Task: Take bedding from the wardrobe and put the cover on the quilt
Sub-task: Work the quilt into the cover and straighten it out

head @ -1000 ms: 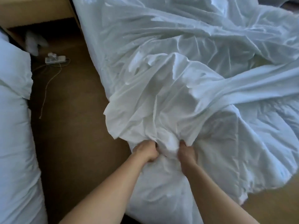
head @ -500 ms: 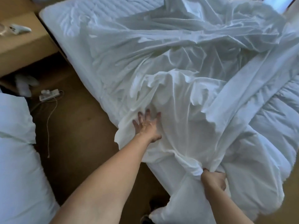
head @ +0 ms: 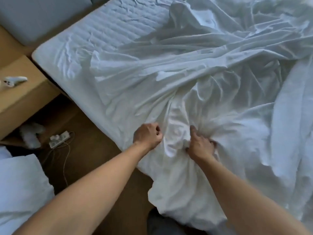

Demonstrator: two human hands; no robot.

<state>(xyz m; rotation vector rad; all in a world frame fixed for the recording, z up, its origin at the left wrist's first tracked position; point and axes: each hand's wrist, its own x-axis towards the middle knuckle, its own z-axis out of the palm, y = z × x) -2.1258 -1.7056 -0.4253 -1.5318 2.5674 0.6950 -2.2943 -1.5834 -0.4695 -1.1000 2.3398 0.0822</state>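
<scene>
1. The white cover (head: 194,85) lies crumpled across the bed, bunched into a knot at the near edge and spilling over it toward the floor (head: 88,133).
2. The quilt (head: 291,119), thicker and puffier, lies along the bed's right side. Part of it seems to sit under the cover, though how much is inside cannot be told.
3. The right hand (head: 200,145) has its fingers (head: 194,134) dug into the gathered cloth, grasping a handful of cover at the near edge.
4. The left hand (head: 148,135), just beside it, is clenched at a raised fold, apparently pinching the cover.
5. The step in hand looks to be working the cover along the quilt, gathering cloth to find or seat a corner. The job appears about midway, with the cover far from flat.
6. The next move likely calls for a firm two-handed hold and a pull or shake toward the near edge, keeping the cloth off the floor.
7. Beyond is a bare mattress pad (head: 118,31) at the bed's far left corner and a wooden nightstand (head: 22,99) beside it. A power strip (head: 59,139) lies on the floor below.
</scene>
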